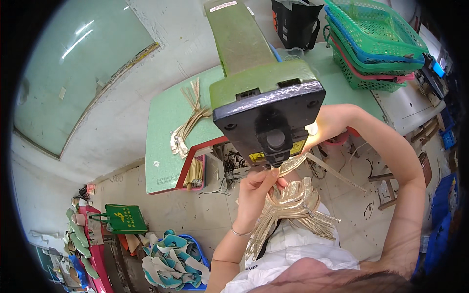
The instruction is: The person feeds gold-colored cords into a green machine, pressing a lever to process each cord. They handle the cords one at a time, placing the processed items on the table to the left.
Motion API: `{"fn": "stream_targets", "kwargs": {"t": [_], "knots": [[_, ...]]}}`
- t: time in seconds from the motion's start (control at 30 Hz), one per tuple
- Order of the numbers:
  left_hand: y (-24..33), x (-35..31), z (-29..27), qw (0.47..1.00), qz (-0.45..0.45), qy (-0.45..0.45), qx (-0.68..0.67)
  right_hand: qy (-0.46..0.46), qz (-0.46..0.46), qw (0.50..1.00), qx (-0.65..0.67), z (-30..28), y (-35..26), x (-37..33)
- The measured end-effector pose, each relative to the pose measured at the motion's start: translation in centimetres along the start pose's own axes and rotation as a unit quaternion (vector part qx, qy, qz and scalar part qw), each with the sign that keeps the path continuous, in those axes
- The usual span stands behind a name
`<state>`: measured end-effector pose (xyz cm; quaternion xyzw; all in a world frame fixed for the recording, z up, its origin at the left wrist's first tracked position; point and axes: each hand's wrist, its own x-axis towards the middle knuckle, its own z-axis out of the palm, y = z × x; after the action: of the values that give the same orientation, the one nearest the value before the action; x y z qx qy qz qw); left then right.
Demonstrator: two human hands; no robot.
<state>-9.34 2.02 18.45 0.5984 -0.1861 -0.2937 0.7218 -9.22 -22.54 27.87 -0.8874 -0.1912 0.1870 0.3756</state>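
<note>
Left hand point(258, 188) pinches a gold strap point(292, 165) by the machine's tip point(277, 160); right hand point(323, 128), half hidden, grip unclear. Best lay the strap flat, fingertips well clear.

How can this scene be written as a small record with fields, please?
Left grip: pinching a gold strip near the machine's tip
Right grip: partly hidden behind the machine head; hold unclear
Machine: green arm, black front plate
Below hands: bundle of gold strips over white clothing
Table: pale green, another gold bundle at left
Upper right: stacked plastic baskets
Lower left: blue tub with teal and white pieces
</note>
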Motion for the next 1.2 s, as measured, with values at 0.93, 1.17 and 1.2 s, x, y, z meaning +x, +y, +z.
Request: {"fn": "stream_targets", "kwargs": {"t": [0.93, 1.17, 1.2], "knots": [[1.6, 1.9, -8.6, 0.986, 0.049, 0.159, -0.018, 0.002, 0.012, 0.994, -0.112, -0.7, -0.8, -0.3], [4.1, -2.5, -2.9, 0.774, 0.43, 0.418, 0.204, 0.012, -0.096, 0.995, 0.004, 0.6, 2.0, 0.7], [4.2, -5.2, -2.6, 0.806, 0.413, 0.313, 0.286, 0.008, -0.108, 0.994, 0.029, 1.0, 2.0, 1.3]]}}
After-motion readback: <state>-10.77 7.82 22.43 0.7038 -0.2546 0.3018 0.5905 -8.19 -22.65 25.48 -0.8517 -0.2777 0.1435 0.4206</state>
